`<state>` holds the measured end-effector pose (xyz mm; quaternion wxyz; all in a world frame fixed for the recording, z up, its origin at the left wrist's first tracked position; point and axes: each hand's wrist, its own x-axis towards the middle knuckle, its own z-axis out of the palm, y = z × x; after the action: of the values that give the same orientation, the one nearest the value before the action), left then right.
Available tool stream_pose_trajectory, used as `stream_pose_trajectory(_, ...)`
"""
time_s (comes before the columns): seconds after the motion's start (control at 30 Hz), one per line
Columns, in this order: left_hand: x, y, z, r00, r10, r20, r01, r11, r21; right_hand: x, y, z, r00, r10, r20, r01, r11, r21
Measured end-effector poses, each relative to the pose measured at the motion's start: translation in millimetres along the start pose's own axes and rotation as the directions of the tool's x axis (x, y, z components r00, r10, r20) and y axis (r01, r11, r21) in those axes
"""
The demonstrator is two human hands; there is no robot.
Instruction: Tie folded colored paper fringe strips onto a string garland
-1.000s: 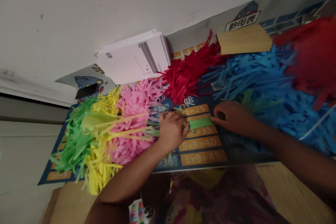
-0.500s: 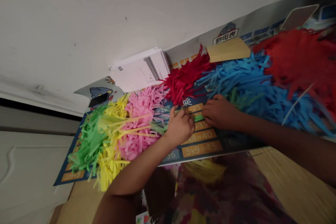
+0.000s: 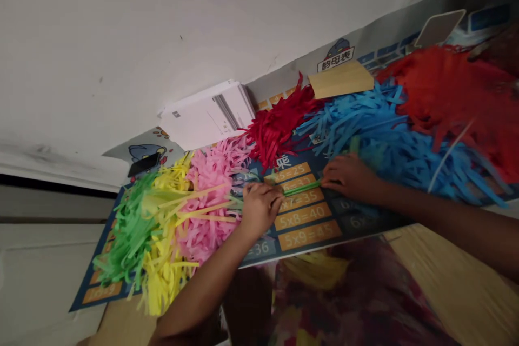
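Observation:
My left hand point(image 3: 261, 208) is closed on one end of a thin bundle of green paper strips point(image 3: 302, 189). My right hand point(image 3: 351, 177) pinches the same bundle further right, so it runs taut between the two. Green strip ends stick out above my right hand, and pale green ones show left of my left hand. Beneath lies a dark blue multiplication chart point(image 3: 308, 240) with orange boxes. Pink paper strips point(image 3: 208, 189) are piled just left of my left hand. Beyond my right hand spreads a heap of blue strips point(image 3: 365, 119).
Yellow strips point(image 3: 164, 270) and green strips point(image 3: 130, 232) lie at the left. Behind are dark red strips point(image 3: 275, 130), a stack of white printed sheets point(image 3: 203, 113) and a tan paper piece point(image 3: 340, 80). Bright red strips point(image 3: 454, 92) fill the right. A white wall point(image 3: 141, 32) stands behind.
My hands have drawn apart, the left one moving left, and a longer stretch of the green strips shows between them. The view has shifted slightly.

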<state>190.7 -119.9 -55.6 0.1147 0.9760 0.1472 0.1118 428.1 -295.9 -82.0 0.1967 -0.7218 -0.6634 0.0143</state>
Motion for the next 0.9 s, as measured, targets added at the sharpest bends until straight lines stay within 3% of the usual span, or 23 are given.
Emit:
stream_pose_trajectory(0.1, 2.5, 0.9, 0.7, 0.996, -0.093, 0.009, 0.093, 0.993, -0.075, 3.1, 6.9, 5.6, 0.998, 0.057, 0.034, -0.060, 0.993, 0.099)
stream_pose_trajectory(0.23, 5.1, 4.1, -0.1, 0.992, -0.123, 0.023, 0.124, 0.990, -0.072, 3.9, 8.5, 8.0, 0.993, 0.117, 0.030, -0.121, 0.980, 0.157)
stream_pose_trajectory(0.5, 11.8, 4.9, 1.1, 0.982, -0.165, 0.091, 0.169, 0.985, -0.037, 7.7, 4.1, 7.3, 0.977, 0.203, 0.064, -0.210, 0.971, 0.118)
stream_pose_trajectory(0.67, 11.7, 1.8, 6.5, 0.986, -0.161, 0.043, 0.162, 0.987, -0.018, 11.4, 1.8, 4.7, 0.983, 0.172, 0.060, -0.174, 0.984, 0.028)
stream_pose_trajectory(0.77, 8.5, 0.9, 7.5, 0.998, 0.031, -0.046, -0.029, 0.998, 0.047, 14.0, -10.6, -3.6, 1.000, -0.003, 0.001, 0.003, 0.995, -0.103)
stream_pose_trajectory(0.83, 7.2, 3.1, 6.0, 0.969, 0.240, -0.066, -0.228, 0.961, 0.156, 15.9, -21.7, -8.8, 0.984, -0.175, -0.009, 0.171, 0.970, -0.175)
stream_pose_trajectory(0.9, 8.2, 7.1, 3.4, 0.926, 0.375, -0.036, -0.354, 0.899, 0.257, 18.4, -30.4, -11.1, 0.953, -0.302, 0.010, 0.296, 0.926, -0.234)
